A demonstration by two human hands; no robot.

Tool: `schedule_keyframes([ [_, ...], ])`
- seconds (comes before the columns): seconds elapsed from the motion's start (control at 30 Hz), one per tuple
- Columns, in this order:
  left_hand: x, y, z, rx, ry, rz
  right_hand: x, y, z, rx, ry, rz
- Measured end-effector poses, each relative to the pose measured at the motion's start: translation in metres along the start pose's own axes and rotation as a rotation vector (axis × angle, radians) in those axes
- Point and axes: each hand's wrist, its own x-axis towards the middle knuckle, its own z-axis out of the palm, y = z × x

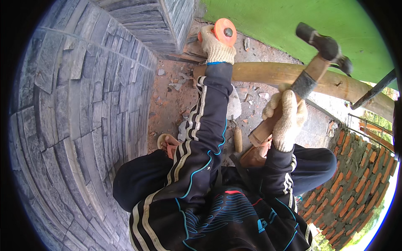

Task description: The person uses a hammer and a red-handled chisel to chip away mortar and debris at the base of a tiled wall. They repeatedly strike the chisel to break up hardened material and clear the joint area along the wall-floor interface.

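Hammer (322,48) raised beside the stone-clad wall (83,104)

Gloved right hand (287,119) clenches its wooden handle; left hand (215,44) grips what seems an orange-capped tool (225,31). A mis-aimed swing could hit those fingers.

One head-worn fisheye view looks steeply down over the person's own chest and knees to the ground (176,96) — close enough that both forearms fill the centre. A grey stone wall (79,125) bends along the left rim, a green wall (276,21) at top — edges curve outward.
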Motion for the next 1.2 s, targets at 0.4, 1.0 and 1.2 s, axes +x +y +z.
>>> schedule_keyframes([
  [0.4, 0.032, -0.021, -0.032, 0.087, -0.084, 0.078, 0.011, 0.043, 0.031, 0.02, -0.202, 0.387],
  [1.0, -0.015, -0.011, 0.008, 0.056, 0.05, -0.093, 0.015, -0.016, 0.011, 0.104, 0.04, 0.026],
  [1.2, 0.02, -0.009, -0.016, 0.488, -0.25, 0.492, 0.006, 0.039, 0.036, 0.171, -0.006, 0.05],
])
